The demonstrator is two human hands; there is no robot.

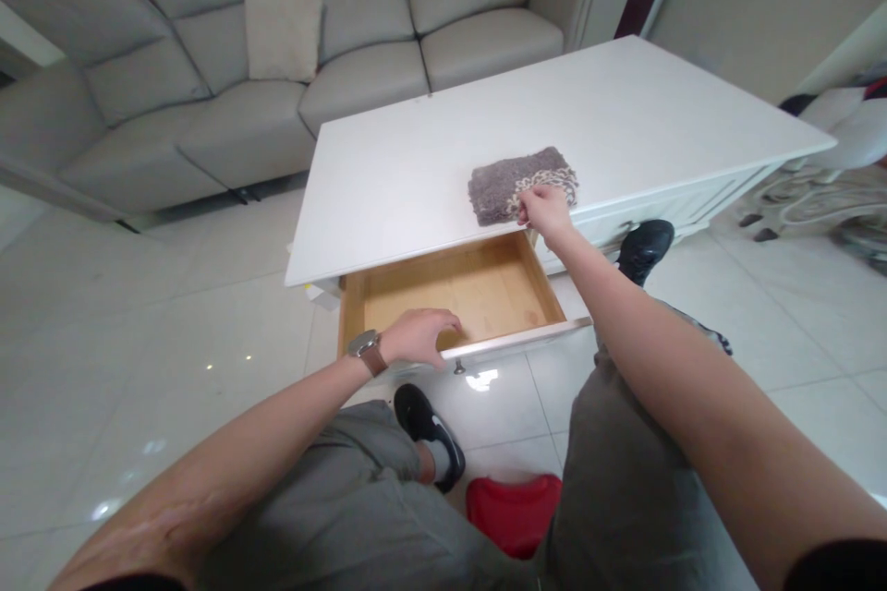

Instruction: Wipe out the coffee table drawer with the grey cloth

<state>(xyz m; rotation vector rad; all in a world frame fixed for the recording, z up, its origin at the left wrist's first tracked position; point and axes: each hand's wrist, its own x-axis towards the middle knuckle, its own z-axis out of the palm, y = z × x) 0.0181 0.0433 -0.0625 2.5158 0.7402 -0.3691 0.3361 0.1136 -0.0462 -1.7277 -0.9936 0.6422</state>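
A white low table (430, 157) stands in front of me with its wooden drawer (478, 282) pulled open and nothing visible inside. My left hand (419, 335), a watch on its wrist, curls over the drawer's white front edge. My right hand (545, 211) is closed on the near edge of a folded grey fluffy towel (509, 183) with a patterned border, which lies on the tabletop just above the drawer.
A grey corner sofa (291, 65) with a beige cushion (283, 34) stands behind the table. A red stool (513, 510) shows under my legs on the glossy tiled floor. White ornate furniture (818, 185) stands at the right.
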